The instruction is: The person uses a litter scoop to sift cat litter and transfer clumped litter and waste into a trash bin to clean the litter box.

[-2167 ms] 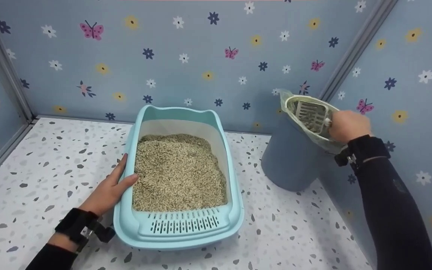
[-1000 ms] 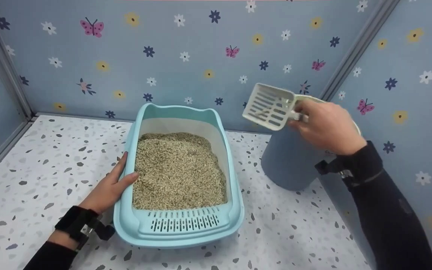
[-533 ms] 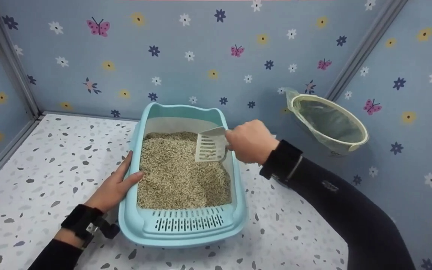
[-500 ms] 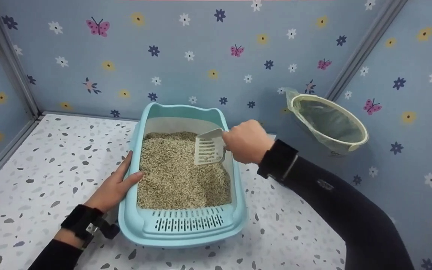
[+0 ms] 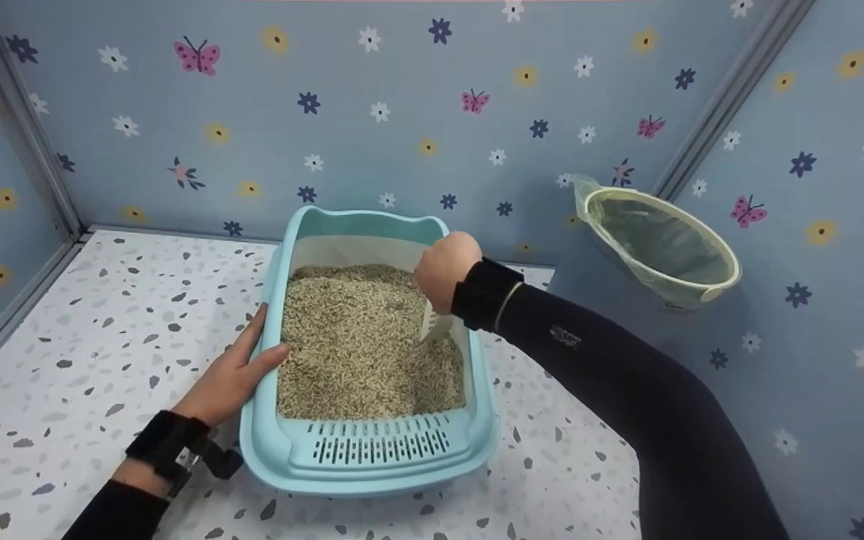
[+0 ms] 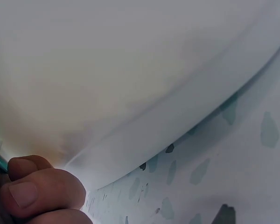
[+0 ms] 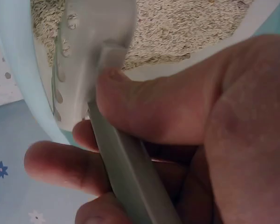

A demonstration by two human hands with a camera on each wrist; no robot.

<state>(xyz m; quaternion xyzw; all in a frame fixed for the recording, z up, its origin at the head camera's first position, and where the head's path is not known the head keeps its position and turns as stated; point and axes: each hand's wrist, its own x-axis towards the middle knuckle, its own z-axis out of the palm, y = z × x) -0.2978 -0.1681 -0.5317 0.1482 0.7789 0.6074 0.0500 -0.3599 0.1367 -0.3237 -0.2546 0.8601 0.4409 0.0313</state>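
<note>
A light blue litter box (image 5: 372, 478) full of tan pellet litter (image 5: 353, 345) stands on the table. My left hand (image 5: 228, 381) grips its left rim, thumb over the edge; its curled fingertips (image 6: 44, 186) show below against the pale outer wall in the left wrist view. Over the box's right side, my right hand (image 5: 447, 271) holds a pale slotted litter scoop (image 5: 433, 324). The scoop's handle (image 7: 126, 172) lies under my thumb, with the fingers behind it. Its blade points down, the lower edge right at the litter's surface; my hand hides most of it in the head view.
Right of the box stands a waste bin with a cream rim (image 5: 724, 259) and a translucent liner (image 5: 638, 262), partly behind my right forearm. Flower-patterned panels (image 5: 372, 112) enclose the speckled tabletop (image 5: 124, 322) at the back and sides.
My right hand has brought the scoop from the bin leftward over the litter box and tipped its blade down to the litter. My left hand stays on the rim.
</note>
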